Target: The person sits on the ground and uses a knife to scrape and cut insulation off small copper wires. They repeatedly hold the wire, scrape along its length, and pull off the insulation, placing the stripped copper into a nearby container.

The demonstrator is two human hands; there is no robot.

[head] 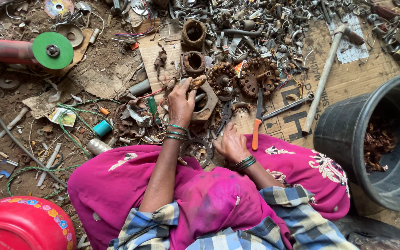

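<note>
While my left hand [181,103] closes over the rusty motor stator [203,103], fingers curled round its top rim and thumb pressed against its side, the piece sits on the cardboard sheet [348,78] just in front of my knees, near the middle of the floor. My right hand [230,144] rests low beside my lap, fingers folded loosely downward onto the scrap; I cannot tell whether it has anything pinched underneath. Just beside it lies an orange-handled knife [257,121], blade pointing away from me, and pliers [226,115] sit between my two hands. That blade is my first worry: if my right hand slides sideways without a look, it meets the edge. The stator is heavy-looking and flaked with rust, so a slip of my left grip could drop it on my fingers or scrape my palm on its torn metal. Loose copper wire [137,115] tangles round its left side and could snag my bangles [177,132]. Further off, two more wound cores [241,76] and a heap of bolts and fittings [265,23] crowd the far edge of the cardboard; anything tugged hard could roll that pile toward me. A hammer [325,76] lies to the right, near the black bucket [339,139] of stripped copper.
</note>
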